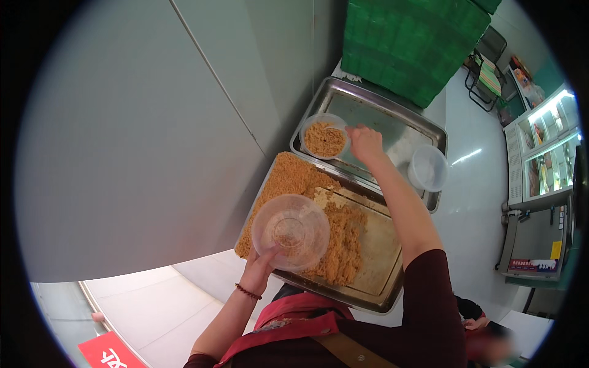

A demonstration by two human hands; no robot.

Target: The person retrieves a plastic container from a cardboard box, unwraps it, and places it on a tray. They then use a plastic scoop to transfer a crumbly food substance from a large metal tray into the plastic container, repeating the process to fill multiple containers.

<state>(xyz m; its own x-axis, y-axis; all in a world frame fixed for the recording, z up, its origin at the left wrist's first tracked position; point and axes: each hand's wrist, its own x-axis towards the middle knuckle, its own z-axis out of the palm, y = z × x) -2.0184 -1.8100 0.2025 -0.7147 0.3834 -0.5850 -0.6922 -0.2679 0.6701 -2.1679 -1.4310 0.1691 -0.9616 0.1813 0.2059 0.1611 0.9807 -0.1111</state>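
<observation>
My left hand (262, 267) grips the rim of a clear plastic bowl (291, 232), which is nearly bare inside and held over the lower metal tray (379, 276). Orange-brown crumbly food (345, 244) lies in that tray, heaped at its left and spread along the middle. Above it, my right hand (365, 142) is at the right rim of a second plastic bowl (325, 139) of the same crumbs, its fingers closed on what looks like a white scoop (337, 125), partly hidden. This bowl stands in the upper metal tray (391, 101). An empty clear tub (428, 169) is at that tray's right end.
Green wrapped boxes (409, 46) stand behind the upper tray. A grey wall panel (161, 138) rises on the left. To the right are a lit display fridge (550, 142), a folding chair (487, 73) and a steel appliance (536, 239). Another person (478, 322) is at lower right.
</observation>
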